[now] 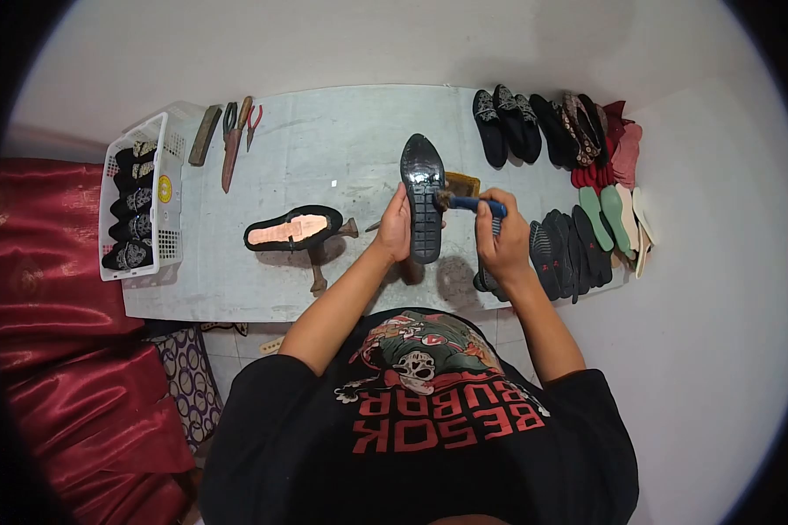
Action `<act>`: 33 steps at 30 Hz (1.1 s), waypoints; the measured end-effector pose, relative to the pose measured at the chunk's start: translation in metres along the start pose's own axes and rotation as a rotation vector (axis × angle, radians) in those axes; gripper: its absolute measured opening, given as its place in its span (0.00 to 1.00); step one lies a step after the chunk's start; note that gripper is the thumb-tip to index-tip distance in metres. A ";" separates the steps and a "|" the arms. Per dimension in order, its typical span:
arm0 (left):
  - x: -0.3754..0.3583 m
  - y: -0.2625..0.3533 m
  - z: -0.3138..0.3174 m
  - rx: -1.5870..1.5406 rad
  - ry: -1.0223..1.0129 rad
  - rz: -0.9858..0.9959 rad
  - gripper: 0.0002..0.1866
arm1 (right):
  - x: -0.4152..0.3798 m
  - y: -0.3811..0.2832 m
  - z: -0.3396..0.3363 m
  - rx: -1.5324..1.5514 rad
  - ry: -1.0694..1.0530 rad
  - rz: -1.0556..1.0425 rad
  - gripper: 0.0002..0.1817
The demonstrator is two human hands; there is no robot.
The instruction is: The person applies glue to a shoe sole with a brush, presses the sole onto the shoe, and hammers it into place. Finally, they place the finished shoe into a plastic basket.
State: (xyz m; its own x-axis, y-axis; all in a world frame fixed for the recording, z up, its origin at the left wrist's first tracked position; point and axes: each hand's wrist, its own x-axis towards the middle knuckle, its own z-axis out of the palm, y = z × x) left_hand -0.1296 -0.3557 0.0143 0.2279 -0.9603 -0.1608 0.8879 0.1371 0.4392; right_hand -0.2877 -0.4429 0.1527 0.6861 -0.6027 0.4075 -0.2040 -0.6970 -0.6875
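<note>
My left hand (397,226) grips a black shoe sole (425,223) by its left edge, with the treaded underside facing up. The front part of the sole looks wet and shiny. In my right hand (504,241) is a brush with a blue handle (477,206), its bristles at the sole's right edge, around the middle. Behind the brush lies a yellowish-brown tray or container (461,185), partly hidden. To the left, a black shoe (293,229) with a pale orange inner surface rests on a rusty metal shoe stand (317,271).
A white basket (163,210) of patterned black shoes stands at the left. Pliers (253,125) and other tools lie at the back left. Finished-looking shoes (490,131) line the back right. Green insoles (596,219) and dark soles (552,258) lie at the right.
</note>
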 end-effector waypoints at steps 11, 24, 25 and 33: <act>0.003 0.001 -0.008 -0.134 -0.005 0.037 0.35 | -0.045 -0.016 -0.001 0.100 -0.171 0.071 0.07; -0.002 0.009 -0.002 -0.144 0.089 0.012 0.35 | -0.050 -0.004 -0.004 0.142 -0.156 0.060 0.08; -0.004 0.010 -0.007 -0.134 0.038 0.015 0.34 | -0.051 -0.003 -0.003 0.157 -0.160 0.077 0.09; -0.008 0.004 -0.011 -0.061 0.122 -0.020 0.34 | -0.043 -0.010 0.009 0.225 -0.198 -0.025 0.09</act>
State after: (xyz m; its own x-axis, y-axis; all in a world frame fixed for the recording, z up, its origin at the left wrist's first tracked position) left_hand -0.1229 -0.3451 0.0077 0.2535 -0.9269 -0.2767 0.9145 0.1365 0.3808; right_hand -0.3086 -0.4060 0.1365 0.8166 -0.4830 0.3161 -0.0401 -0.5938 -0.8036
